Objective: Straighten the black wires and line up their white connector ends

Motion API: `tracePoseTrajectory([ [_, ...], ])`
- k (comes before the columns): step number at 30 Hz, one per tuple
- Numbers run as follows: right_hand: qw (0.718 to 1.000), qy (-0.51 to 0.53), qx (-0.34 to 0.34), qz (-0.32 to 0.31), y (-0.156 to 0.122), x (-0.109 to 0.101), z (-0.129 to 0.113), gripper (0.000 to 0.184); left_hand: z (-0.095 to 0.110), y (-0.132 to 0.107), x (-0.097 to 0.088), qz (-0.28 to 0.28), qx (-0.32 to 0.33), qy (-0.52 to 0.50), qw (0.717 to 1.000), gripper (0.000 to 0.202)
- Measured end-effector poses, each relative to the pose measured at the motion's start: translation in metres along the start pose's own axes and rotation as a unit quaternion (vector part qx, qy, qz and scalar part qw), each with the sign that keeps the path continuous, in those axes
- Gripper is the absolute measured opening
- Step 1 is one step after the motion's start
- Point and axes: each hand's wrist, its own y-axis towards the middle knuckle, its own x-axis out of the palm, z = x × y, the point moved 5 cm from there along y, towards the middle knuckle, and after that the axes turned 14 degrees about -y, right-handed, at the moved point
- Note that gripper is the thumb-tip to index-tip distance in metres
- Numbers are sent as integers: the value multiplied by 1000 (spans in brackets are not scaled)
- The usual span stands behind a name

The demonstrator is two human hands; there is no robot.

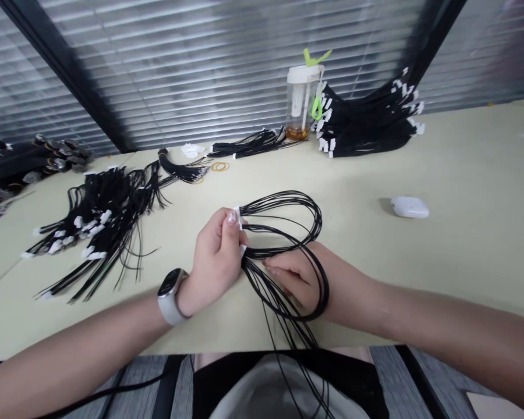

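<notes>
My left hand (218,250), with a watch on its wrist, is closed around white connectors (238,217) at the ends of a bundle of black wires (317,218). From there the wires bend round in two loops, and loose lengths hang over the table's front edge toward my lap. My right hand (297,276) reaches through the nearer loop, which passes over its back. Its thumb and fingers are pinched together at the wires just right of the connectors. What lies between those fingertips is partly hidden.
Black wires with white connectors (109,203) lie in a heap at left, with thicker bundles (21,163) beyond. Along the back are a small wire bundle (248,144), rubber bands (220,166), a drink bottle (297,107) and a large wire stack (367,119). A white earphone case (410,207) sits at right.
</notes>
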Motion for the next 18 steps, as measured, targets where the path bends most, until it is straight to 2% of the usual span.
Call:
tracePoseTrajectory([
  [4, 992, 115, 44, -22, 6, 13, 7, 30, 2, -3, 0, -3, 18, 4, 1000, 34],
  [9, 983, 170, 69, -13, 7, 17, 7, 33, 3, -4, 1, -7, 17, -7, 1000, 32],
  [13, 987, 150, 64, 5, 8, 15, 6, 31, 3, -3, 2, -9, 14, -11, 1000, 31],
  [18, 996, 47, 50, 53, 8, 9, 2, 32, 6, -3, 3, -24, 18, 2, 1000, 30],
])
